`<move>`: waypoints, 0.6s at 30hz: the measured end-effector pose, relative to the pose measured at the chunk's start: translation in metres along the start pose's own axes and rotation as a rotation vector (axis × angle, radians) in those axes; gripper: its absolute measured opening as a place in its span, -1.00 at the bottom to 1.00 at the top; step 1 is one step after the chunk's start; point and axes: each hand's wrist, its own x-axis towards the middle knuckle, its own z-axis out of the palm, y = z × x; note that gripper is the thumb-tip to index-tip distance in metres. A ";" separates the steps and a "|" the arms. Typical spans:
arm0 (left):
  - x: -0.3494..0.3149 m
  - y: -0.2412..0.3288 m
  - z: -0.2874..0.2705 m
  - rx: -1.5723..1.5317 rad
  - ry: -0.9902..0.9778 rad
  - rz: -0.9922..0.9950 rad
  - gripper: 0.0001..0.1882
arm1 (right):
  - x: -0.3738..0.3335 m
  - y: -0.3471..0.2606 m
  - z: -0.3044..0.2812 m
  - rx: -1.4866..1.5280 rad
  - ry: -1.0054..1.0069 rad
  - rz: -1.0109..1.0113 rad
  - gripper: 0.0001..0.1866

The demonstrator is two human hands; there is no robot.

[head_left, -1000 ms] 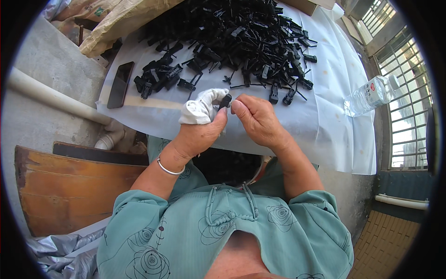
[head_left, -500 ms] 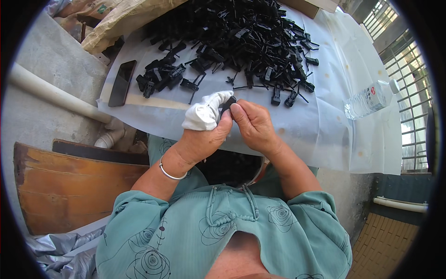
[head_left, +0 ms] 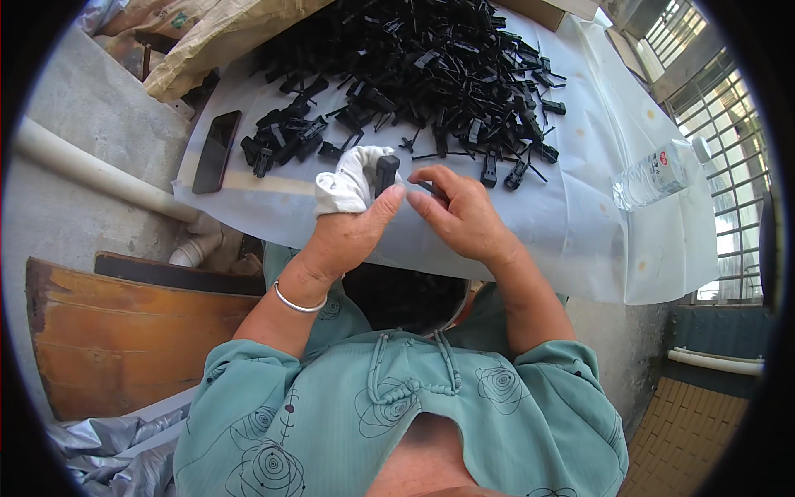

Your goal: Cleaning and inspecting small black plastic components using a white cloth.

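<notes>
My left hand [head_left: 352,236] has a white cloth [head_left: 341,184] over its fingers and is closed on a small black plastic part [head_left: 386,172], which stands up between the thumb and the cloth. Just to its right, my right hand [head_left: 464,217] is curled with thumb and forefinger closed on a thin dark piece [head_left: 427,188]; its exact kind I cannot make out. The two hands are apart, above the near edge of the table. Beyond them lies a large heap of black plastic parts [head_left: 439,74], many with thin stems. A smaller cluster of black parts [head_left: 281,137] lies left of the heap.
White sheeting [head_left: 571,240] covers the table. A phone [head_left: 217,151] lies at the left edge and a clear water bottle [head_left: 654,176] on its side at the right. Below the table edge a dark-filled round container [head_left: 406,298] sits between my legs. Wooden boards [head_left: 141,331] stand at the left.
My hands have drawn apart. The left moved slightly left with the black part and cloth; the right shifted a little to the right with a thin dark piece now showing in it.
</notes>
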 end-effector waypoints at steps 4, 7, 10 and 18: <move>-0.002 0.010 -0.003 -0.202 0.000 -0.247 -0.64 | 0.001 0.003 -0.008 -0.211 -0.275 -0.004 -0.87; -0.003 0.010 -0.003 -0.064 0.029 -0.197 -0.62 | 0.003 0.003 -0.008 -0.133 -0.119 -0.144 -0.89; -0.008 0.019 0.000 -0.019 -0.203 -0.257 -0.62 | 0.002 -0.002 -0.004 -0.034 -0.128 -0.109 -0.90; -0.006 0.009 0.003 -0.024 -0.148 -0.163 -0.74 | 0.004 -0.005 -0.003 -0.005 -0.192 0.003 -0.79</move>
